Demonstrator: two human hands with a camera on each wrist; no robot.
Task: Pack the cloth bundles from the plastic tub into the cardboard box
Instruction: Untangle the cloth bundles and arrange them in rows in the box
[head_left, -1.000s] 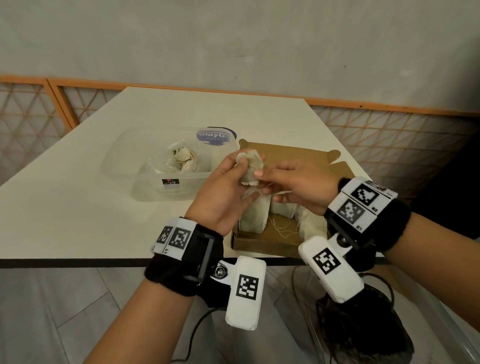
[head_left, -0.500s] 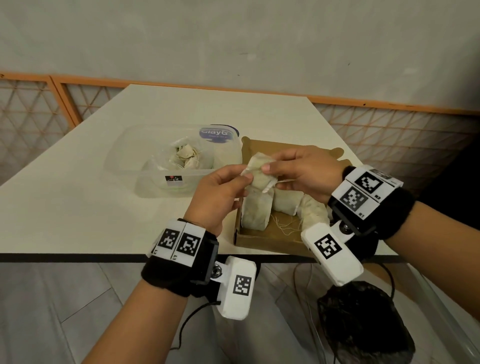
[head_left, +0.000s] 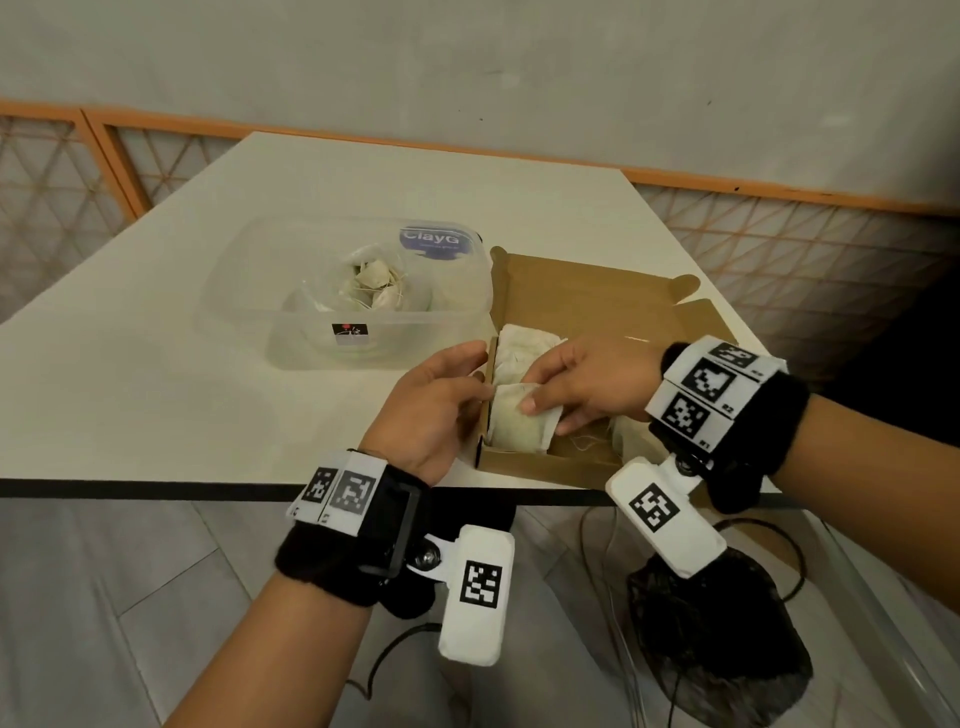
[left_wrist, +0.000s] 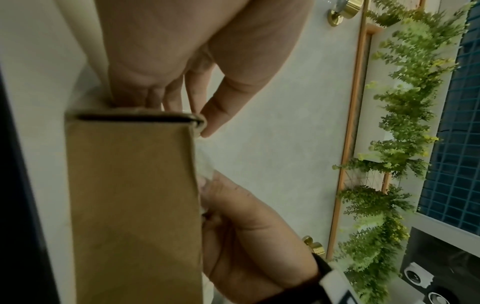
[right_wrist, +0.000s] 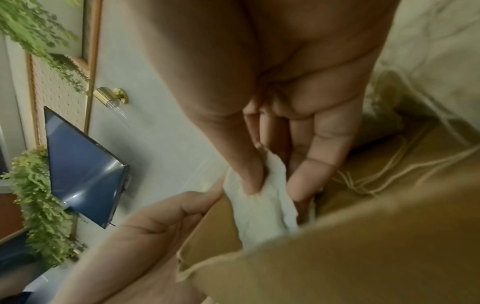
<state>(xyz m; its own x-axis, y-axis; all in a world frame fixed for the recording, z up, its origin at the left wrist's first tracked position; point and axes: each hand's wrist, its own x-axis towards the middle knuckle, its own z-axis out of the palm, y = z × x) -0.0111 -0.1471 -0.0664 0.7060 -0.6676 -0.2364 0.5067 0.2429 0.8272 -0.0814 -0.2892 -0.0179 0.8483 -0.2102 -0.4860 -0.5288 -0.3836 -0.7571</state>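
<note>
A white worktop (head_left: 156, 374) holds a clear plastic tub (head_left: 249, 312) and an open cardboard box (head_left: 597, 301). The tub and the box sit just beside each other. The tub is on the left.

Some small cloth bundles (head_left: 374, 286) lie in a heap inside the tub. More bundles are in the box. One long bundle (head_left: 524, 338) lies along the left wall of the box, at the far end. Loose strings (head_left: 587, 441) lie on the box floor.

The right hand (head_left: 587, 379) reaches into the box from the right. Its grip pinches the top of a pale cloth bundle (head_left: 519, 426) between thumb and fingers. This bundle stands in the near left corner of the box, pressed against the wall.

The left hand (head_left: 431, 410) is at the left outer wall of the box. In the left wrist view its fingers lie flat along the wall and its thumb (left_wrist: 221, 115) touches the box rim. Its grip is loose and holds nothing.

A dark bag (head_left: 711, 649) sits on the floor under the worktop.
</note>
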